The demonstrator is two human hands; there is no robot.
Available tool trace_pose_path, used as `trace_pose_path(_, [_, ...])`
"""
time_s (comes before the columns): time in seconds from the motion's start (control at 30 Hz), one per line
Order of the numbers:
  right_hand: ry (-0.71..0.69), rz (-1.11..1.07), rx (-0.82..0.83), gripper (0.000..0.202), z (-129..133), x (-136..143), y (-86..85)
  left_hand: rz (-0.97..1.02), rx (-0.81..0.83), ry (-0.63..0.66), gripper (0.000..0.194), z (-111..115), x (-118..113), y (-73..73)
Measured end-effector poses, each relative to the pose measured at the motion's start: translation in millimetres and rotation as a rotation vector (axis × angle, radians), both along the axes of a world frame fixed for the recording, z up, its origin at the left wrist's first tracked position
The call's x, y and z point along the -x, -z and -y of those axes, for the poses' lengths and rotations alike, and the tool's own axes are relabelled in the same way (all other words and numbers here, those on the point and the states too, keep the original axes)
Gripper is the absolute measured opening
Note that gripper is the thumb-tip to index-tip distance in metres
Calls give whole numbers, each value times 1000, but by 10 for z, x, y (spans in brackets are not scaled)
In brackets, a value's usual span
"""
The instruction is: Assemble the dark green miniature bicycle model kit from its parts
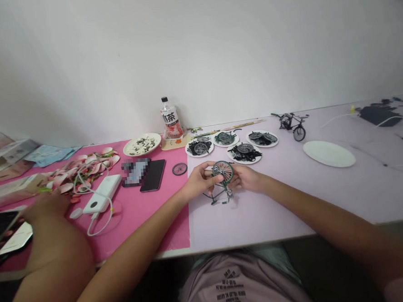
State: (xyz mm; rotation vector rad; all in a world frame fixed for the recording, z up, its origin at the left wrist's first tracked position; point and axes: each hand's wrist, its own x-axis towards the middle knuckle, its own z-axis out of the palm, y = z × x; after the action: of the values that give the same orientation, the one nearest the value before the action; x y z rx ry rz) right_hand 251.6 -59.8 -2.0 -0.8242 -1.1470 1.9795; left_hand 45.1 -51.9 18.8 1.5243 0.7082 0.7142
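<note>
A small green toy bicycle [219, 196] is held just above the lilac part of the table, one spoked wheel [223, 171] uppermost. My left hand [202, 180] is closed on it, with the thumb against the wheel's lower edge. On the other side, my right hand [246, 177] grips it near the wheel. Some right fingertips are hidden behind the wheel and frame. Just beyond my hands lie plates of dark bicycle parts, the nearest plate [245, 161] piled with black pieces and a wheel. A loose dark wheel [180, 169] rests to the left.
An assembled black toy bicycle [291, 123] stands at the back right, near a white oval plate [329, 153]. Left are a dark phone [153, 175], a white power bank [102, 193] with cable, and a drink bottle [171, 119]. Another person's hand [48, 207] holds a phone.
</note>
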Motion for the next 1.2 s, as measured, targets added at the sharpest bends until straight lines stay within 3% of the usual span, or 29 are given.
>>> trace_pose_path(0.43, [-4, 146, -163, 34, 107, 1, -93, -9, 5, 10, 74, 14, -9, 15])
trace_pose_path(0.73, [76, 193, -144, 23, 91, 40, -78, -8, -4, 14, 73, 1, 12, 24])
trace_pose_path(1.0, [54, 204, -227, 36, 134, 81, -155, -36, 2, -1, 72, 1, 2, 47])
trace_pose_path(1.2, [92, 116, -71, 39, 60, 71, -47, -45, -31, 4, 68, -4, 6, 46])
